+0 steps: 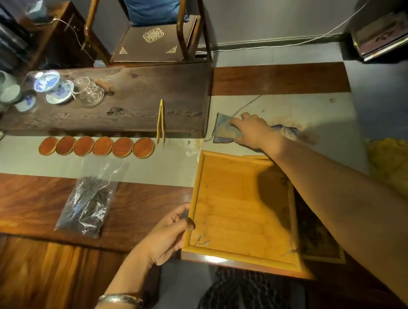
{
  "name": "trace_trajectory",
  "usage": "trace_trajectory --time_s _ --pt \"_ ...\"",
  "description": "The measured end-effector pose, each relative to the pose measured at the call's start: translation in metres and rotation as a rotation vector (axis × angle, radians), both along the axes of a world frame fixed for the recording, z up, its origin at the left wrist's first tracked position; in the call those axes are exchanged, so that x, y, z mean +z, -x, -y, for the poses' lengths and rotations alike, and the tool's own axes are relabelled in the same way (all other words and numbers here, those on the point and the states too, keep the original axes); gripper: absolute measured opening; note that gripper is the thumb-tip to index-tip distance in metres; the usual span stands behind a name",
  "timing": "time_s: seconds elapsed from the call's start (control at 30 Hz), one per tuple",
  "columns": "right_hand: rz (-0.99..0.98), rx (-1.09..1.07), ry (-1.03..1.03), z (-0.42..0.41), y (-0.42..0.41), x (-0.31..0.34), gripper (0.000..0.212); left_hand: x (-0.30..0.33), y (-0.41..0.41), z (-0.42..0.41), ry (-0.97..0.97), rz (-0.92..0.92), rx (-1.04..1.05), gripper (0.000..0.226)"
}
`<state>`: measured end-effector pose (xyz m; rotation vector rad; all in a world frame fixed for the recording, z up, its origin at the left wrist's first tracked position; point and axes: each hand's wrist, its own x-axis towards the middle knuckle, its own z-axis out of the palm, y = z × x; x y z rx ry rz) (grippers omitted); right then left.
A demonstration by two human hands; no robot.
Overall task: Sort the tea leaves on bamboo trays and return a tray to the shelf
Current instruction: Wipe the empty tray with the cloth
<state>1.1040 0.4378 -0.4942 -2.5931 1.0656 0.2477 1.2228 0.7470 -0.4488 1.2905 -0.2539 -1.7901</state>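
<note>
Two hands work: the left hand (166,235) grips the bamboo tray (240,212); the right hand (254,129) presses a cloth (225,129). Keep the tray level.

- Open strip of pale runner (175,165) at 11 o'clock of the bamboo tray (239,207).
- Blocked at 10 o'clock by the row of coasters (96,147) and tongs (160,121).
- Bag of tea leaves (89,204) lying at 9 o'clock.
- Folded cloth (225,129) under the right hand (254,129) at 12 o'clock.
- Raised wooden tea board (147,95) walling off beyond.
</note>
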Motion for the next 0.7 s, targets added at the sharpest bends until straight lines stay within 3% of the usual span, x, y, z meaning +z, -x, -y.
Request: trace_trajectory --time_s 0.1,0.27,0.37,0.57,0.63,0.7 --pt "-0.06 0.038 0.047 0.003 -0.001 -0.018 0.056 -0.01 -0.003 -0.004 -0.004 -0.01 0.003 0.053" --pt "-0.034 0.077 0.224 0.0 0.0 -0.025 0.042 -0.02 -0.001 -0.007 -0.007 -0.004 0.017 0.062" --pt "-0.005 0.051 0.2 -0.004 0.006 -0.026 0.038 -0.022 0.002 -0.009 -0.004 0.006 0.037 0.063" --pt "0.396 -0.165 0.037 -0.03 0.043 0.016 0.044 -0.02 0.014 -0.015 0.066 -0.021 0.066 0.049" --pt "0.604 -0.173 0.036 -0.049 0.064 0.038 0.041 -0.018 0.019 -0.018 0.078 -0.006 0.077 0.05" --pt "0.69 -0.231 -0.011 -0.072 0.085 0.059 0.038 -0.014 0.026 -0.02 0.064 0.018 0.104 0.053"
